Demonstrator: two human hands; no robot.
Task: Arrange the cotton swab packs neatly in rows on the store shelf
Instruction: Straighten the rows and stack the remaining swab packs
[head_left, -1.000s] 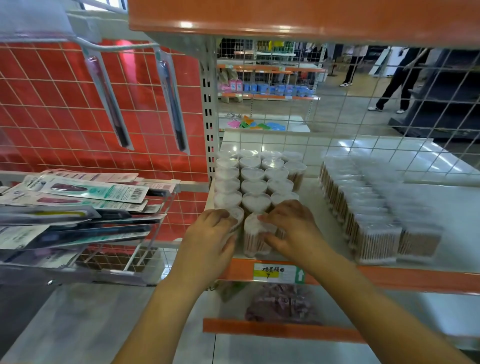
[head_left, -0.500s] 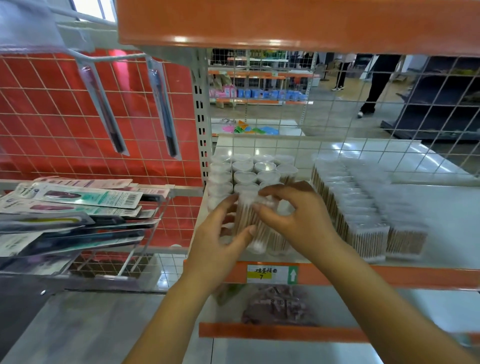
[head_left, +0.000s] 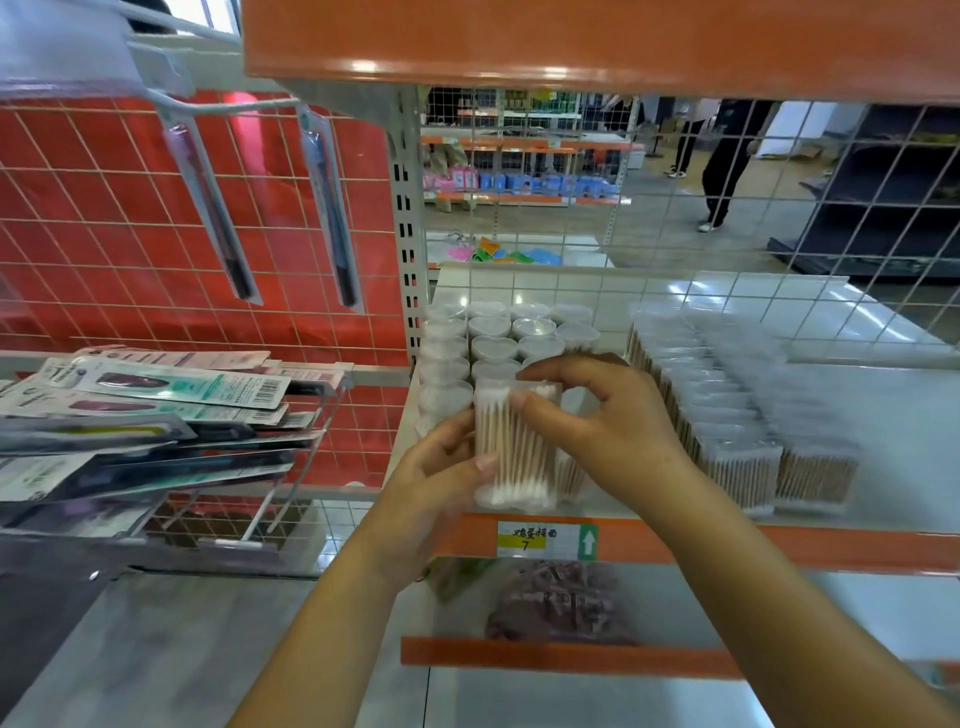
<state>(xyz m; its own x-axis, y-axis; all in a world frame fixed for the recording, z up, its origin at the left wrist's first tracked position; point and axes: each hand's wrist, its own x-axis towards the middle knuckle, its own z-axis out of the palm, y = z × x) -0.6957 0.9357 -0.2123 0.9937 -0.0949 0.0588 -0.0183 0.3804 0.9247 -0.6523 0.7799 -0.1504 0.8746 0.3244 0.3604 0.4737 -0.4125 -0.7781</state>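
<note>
Both hands have lifted one cotton swab pack (head_left: 514, 447) off the shelf (head_left: 883, 545): left hand (head_left: 436, 483) and right hand (head_left: 608, 421) clamp its sides. Front-row placement remains pending.

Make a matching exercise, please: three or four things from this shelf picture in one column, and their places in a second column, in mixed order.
Things:
1. cotton swab pack
2. price label
3. round lidded packs
4. rectangular swab packs

Places:
A. on the orange front edge of the shelf
B. in rows at the right part of the shelf
C. held between the left hand and the right hand
D. in rows at the left back part of the shelf, behind the hands

Pairs: 1-C, 2-A, 3-D, 4-B
</note>
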